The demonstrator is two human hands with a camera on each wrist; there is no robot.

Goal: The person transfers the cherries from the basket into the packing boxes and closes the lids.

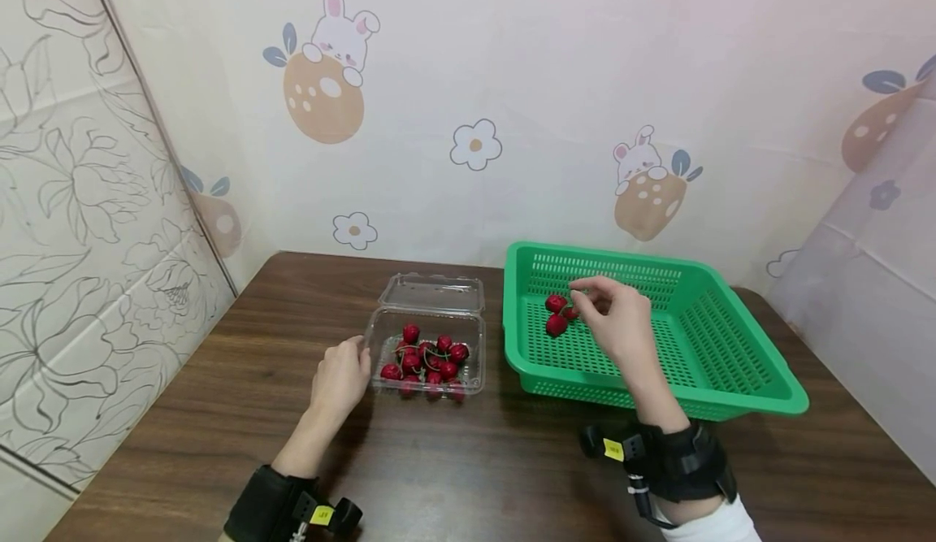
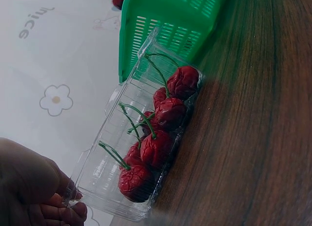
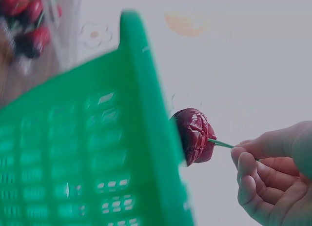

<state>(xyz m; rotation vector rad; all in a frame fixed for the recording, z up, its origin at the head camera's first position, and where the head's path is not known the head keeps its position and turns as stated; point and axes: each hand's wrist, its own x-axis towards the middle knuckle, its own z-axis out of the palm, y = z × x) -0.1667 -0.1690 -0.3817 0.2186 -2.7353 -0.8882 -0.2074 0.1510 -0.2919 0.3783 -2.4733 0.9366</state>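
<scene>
My left hand (image 1: pixel 340 375) grips the left rim of a clear plastic clamshell box (image 1: pixel 475 355), with the rim between thumb and fingers in the left wrist view. The box's lid (image 1: pixel 433 294) is folded back. Several wrinkled red cherries with green stems (image 2: pixel 157 149) lie inside. Over the left part of a green plastic basket (image 1: pixel 731 400), my right hand (image 1: pixel 621 323) pinches a green stem (image 3: pixel 222 144) between thumb and fingertips. A dark red cherry (image 3: pixel 197 138) hangs on it, partly hidden by the basket's rim. Red cherries (image 1: pixel 556 325) show beside those fingertips in the head view.
Box and basket stand side by side on a dark wooden table (image 1: pixel 439 469), with a narrow gap between them. A wall covering (image 1: pixel 475 201) with printed rabbits and flowers rises behind the table. The basket's slotted walls stand higher than its floor.
</scene>
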